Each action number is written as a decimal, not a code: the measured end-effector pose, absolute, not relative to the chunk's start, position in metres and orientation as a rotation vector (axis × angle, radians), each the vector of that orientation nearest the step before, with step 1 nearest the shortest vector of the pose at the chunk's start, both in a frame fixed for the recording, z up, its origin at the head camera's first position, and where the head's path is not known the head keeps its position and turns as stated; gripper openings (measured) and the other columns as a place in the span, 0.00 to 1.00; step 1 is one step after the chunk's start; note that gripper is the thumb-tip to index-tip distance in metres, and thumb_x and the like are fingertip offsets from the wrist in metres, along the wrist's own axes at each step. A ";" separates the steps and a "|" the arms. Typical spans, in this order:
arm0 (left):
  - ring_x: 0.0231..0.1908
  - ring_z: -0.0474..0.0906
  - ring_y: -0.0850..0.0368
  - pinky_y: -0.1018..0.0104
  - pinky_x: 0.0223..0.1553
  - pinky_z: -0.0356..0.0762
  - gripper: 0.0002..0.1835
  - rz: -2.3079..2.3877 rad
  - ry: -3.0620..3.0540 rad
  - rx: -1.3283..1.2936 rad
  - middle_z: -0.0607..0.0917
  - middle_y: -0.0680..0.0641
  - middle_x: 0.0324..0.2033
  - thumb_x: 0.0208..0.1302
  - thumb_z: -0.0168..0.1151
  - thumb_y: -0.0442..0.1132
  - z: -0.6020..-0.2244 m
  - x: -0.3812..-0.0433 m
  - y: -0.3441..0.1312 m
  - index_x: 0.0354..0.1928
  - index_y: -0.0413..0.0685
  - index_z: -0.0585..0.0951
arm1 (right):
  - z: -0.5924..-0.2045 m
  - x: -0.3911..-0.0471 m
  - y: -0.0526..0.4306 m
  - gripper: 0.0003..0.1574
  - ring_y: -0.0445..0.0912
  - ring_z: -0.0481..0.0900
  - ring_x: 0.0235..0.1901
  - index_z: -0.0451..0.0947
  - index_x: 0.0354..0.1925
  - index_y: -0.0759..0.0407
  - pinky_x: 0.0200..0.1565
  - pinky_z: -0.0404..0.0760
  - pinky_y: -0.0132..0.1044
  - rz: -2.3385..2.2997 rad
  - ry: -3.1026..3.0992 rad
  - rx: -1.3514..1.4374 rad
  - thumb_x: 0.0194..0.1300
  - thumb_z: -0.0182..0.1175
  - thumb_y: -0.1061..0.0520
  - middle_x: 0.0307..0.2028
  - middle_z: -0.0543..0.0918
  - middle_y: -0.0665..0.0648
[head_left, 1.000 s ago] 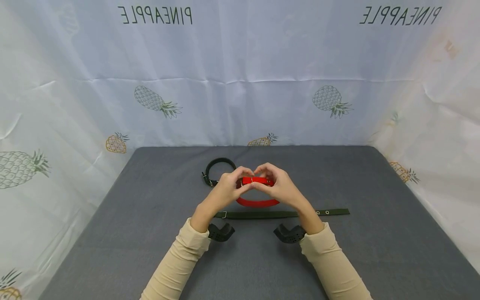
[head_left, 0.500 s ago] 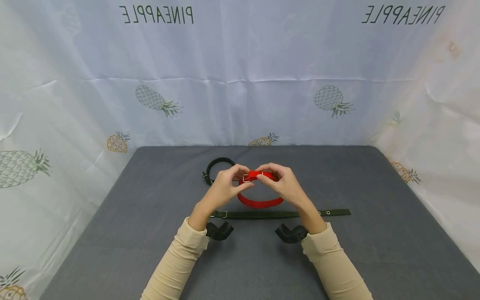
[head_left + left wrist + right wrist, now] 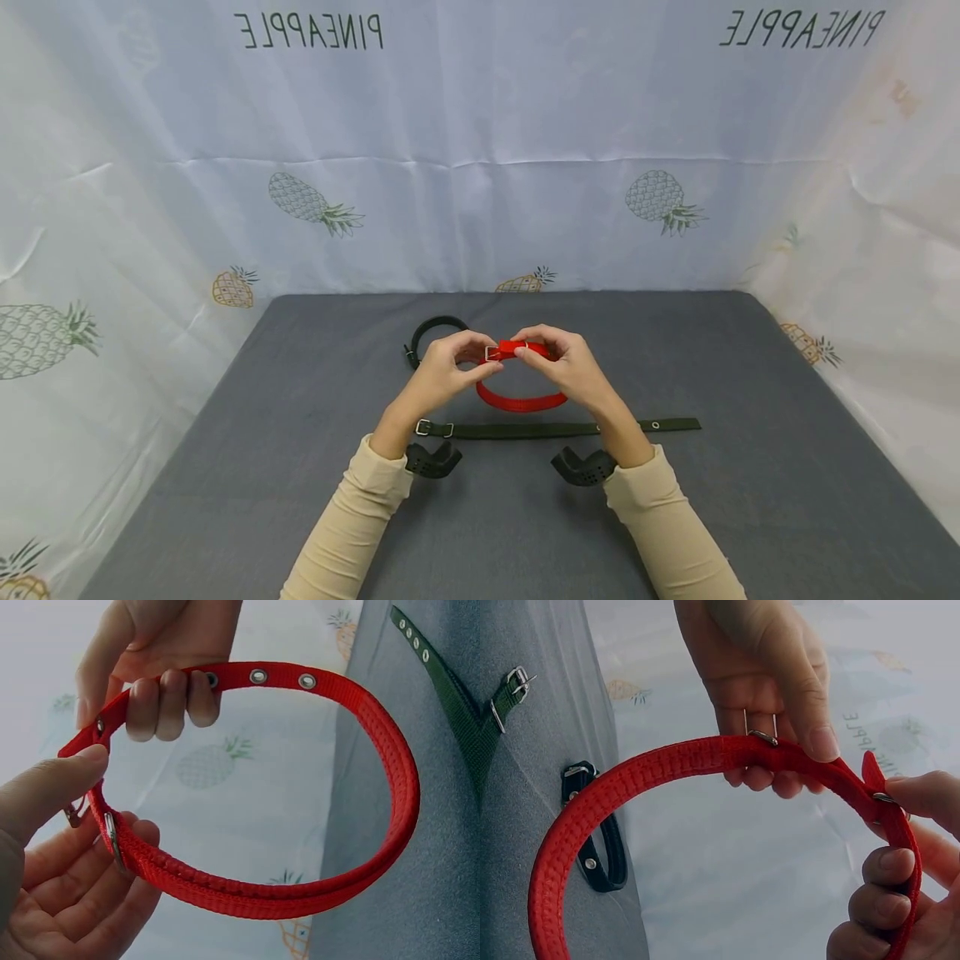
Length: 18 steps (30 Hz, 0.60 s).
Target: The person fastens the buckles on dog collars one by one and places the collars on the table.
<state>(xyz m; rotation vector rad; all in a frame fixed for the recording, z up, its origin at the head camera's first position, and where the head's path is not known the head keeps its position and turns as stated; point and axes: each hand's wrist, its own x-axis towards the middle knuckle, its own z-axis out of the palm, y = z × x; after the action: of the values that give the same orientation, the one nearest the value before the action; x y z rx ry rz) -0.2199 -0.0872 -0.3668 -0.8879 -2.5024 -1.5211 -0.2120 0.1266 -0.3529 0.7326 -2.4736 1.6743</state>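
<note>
A red collar [image 3: 521, 405] with metal eyelets hangs in a loop between both hands, above the table. My left hand [image 3: 442, 367] pinches it beside the metal buckle [image 3: 492, 353], thumb on one face and fingers behind. My right hand [image 3: 566, 367] grips the strap close to the buckle; in the right wrist view its thumb and curled fingers hold the band around a small metal loop [image 3: 885, 798]. A pointed red strap tip [image 3: 871, 769] sticks up there. Several eyelets show past the right fingers in the left wrist view. Part of the buckle is hidden by fingers.
A green strap [image 3: 517, 431] with a buckle and eyelets lies across the grey table [image 3: 300, 467] in front of the hands. Behind the left hand lies a looped black collar [image 3: 416, 342]. A white pineapple-print curtain [image 3: 450, 225] encloses the back and sides.
The fingertips of both hands, touching at first, have drawn slightly apart, uncovering the buckle. The left hand has shifted a little left; the red collar stays held.
</note>
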 end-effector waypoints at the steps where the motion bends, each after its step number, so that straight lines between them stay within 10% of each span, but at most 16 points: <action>1: 0.40 0.85 0.51 0.62 0.48 0.84 0.15 -1.518 -2.496 -0.891 0.86 0.40 0.42 0.58 0.68 0.34 -0.367 -0.220 -0.087 0.47 0.39 0.80 | -0.353 -0.212 0.127 0.11 0.38 0.61 0.18 0.80 0.47 0.64 0.23 0.64 0.29 1.675 -2.475 0.733 0.66 0.60 0.62 0.27 0.78 0.56; 18: 0.39 0.85 0.51 0.65 0.45 0.85 0.13 -1.419 -2.382 -0.981 0.86 0.40 0.39 0.56 0.69 0.32 -0.369 -0.221 -0.083 0.44 0.37 0.82 | -0.354 -0.213 0.127 0.12 0.40 0.69 0.24 0.81 0.46 0.63 0.29 0.72 0.28 1.537 -2.484 0.793 0.64 0.62 0.63 0.38 0.80 0.62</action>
<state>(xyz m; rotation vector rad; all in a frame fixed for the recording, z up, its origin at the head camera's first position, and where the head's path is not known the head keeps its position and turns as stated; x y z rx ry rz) -0.2207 -0.0831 -0.3692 -0.9814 -2.3816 -1.4189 -0.2125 0.1266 -0.3544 0.7932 -2.4838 1.5375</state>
